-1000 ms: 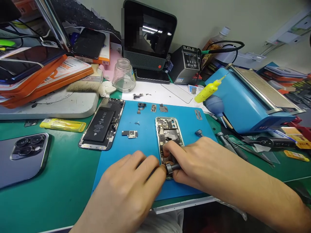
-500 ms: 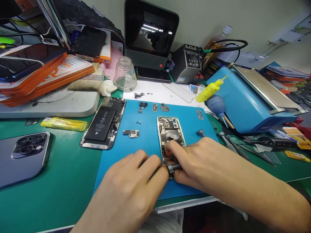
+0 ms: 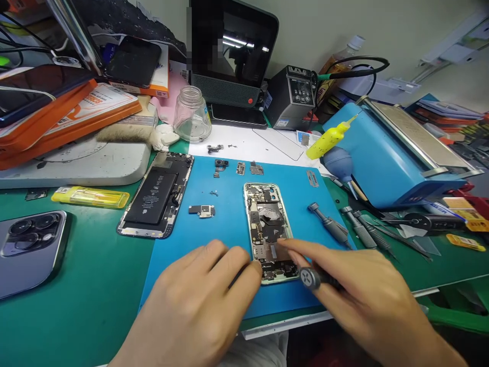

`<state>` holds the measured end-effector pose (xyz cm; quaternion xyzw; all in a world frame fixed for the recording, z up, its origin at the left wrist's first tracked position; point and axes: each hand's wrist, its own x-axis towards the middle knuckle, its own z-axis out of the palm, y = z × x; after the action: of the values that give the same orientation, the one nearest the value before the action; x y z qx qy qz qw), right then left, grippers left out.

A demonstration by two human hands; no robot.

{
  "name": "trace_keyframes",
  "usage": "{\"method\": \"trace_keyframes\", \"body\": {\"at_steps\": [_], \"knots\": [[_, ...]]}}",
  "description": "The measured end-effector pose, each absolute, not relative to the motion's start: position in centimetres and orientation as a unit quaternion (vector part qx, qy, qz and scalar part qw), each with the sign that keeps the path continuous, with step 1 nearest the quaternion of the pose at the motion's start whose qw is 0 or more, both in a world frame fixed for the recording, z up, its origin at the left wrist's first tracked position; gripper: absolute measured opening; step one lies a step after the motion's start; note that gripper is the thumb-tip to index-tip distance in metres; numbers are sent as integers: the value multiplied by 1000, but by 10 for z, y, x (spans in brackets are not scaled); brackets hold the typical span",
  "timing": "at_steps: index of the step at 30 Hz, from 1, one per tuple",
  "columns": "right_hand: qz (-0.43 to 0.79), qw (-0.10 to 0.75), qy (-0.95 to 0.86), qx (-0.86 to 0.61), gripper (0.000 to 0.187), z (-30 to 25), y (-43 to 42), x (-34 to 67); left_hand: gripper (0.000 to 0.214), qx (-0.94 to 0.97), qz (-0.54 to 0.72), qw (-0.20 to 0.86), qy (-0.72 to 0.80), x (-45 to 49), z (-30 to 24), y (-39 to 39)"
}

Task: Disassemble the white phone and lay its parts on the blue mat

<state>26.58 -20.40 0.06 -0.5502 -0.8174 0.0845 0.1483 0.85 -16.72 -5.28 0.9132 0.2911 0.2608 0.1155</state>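
An opened phone (image 3: 273, 244) lies on the blue mat (image 3: 225, 239), its circuit boards and inner parts bare. My left hand (image 3: 202, 300) has curled fingers pressed together at the phone's lower left edge, gripping it there. Low over the phone's right side is my right hand (image 3: 351, 295), closed around a dark screwdriver (image 3: 310, 278) whose round cap pokes out under the thumb. Its shaft is hidden in the palm. The index fingertip is over the phone's middle; whether it touches cannot be made out. Left of the phone lies a small metal-and-black part (image 3: 202, 210).
A phone half with a black battery (image 3: 153, 199) lies left of the mat. Several small parts sit along the mat's top. More screwdrivers (image 3: 330, 224) lie at right, near a yellow bottle (image 3: 330, 138) and a blue machine (image 3: 393, 163). A glass jar (image 3: 192, 114) stands behind.
My right hand has moved right and opened away from the phone's lower edge, uncovering its lower part, with the screwdriver still in it. My left hand stays at the phone's edge. The view shifted slightly.
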Motion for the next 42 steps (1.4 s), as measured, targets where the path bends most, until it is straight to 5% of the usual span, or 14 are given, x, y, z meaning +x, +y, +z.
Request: {"method": "trace_keyframes", "body": {"at_steps": [8, 13, 16, 22, 31, 37, 42], "knots": [[573, 180, -469, -648, 70, -7, -235, 234, 30, 919, 245, 93, 294, 2, -56, -167], [702, 208, -310, -606, 95, 8, -229, 226, 29, 928, 223, 88, 286, 0, -54, -166], [726, 244, -280, -578, 86, 13, -222, 229, 26, 927, 223, 93, 287, 1, -54, -165], [690, 266, -299, -603, 67, 17, -211, 233, 26, 919, 254, 80, 292, 6, -54, -165], [662, 224, -348, -625, 70, 19, -206, 244, 27, 913, 281, 91, 280, 5, -56, -165], [165, 244, -538, -790, 56, 22, -203, 297, 15, 899, 309, 87, 298, 3, -58, -167], [-12, 163, -636, -754, 46, -1, -199, 330, 16, 871, 352, 126, 318, 10, -52, -167]]}}
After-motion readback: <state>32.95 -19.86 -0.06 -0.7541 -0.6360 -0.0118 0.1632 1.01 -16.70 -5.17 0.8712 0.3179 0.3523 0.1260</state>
